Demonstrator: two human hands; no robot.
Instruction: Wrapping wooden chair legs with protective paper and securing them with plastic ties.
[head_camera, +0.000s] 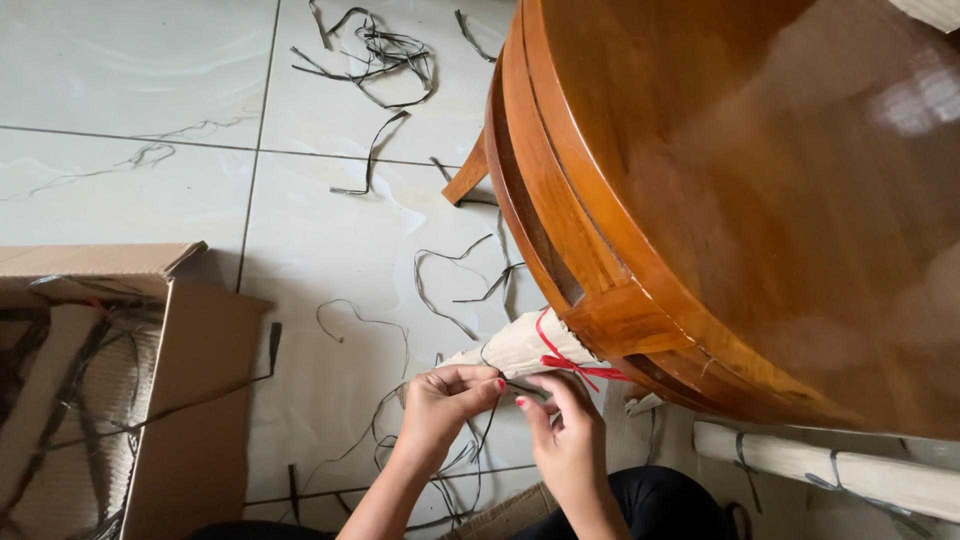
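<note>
A pale rolled bundle (515, 347) tied with a red string (560, 358) pokes out from under the edge of a round wooden table (740, 190). My left hand (440, 400) and my right hand (565, 425) meet just below the bundle's end. Their fingertips pinch a thin dark strand (505, 383) that runs between them, close to the bundle. The far part of the bundle is hidden beneath the table.
An open cardboard box (190, 400) with woven mats and dark strips stands at the left. Several loose dark strips (380, 50) litter the tiled floor. Another pale roll bound with dark ties (830, 468) lies at the lower right, under the table's rim.
</note>
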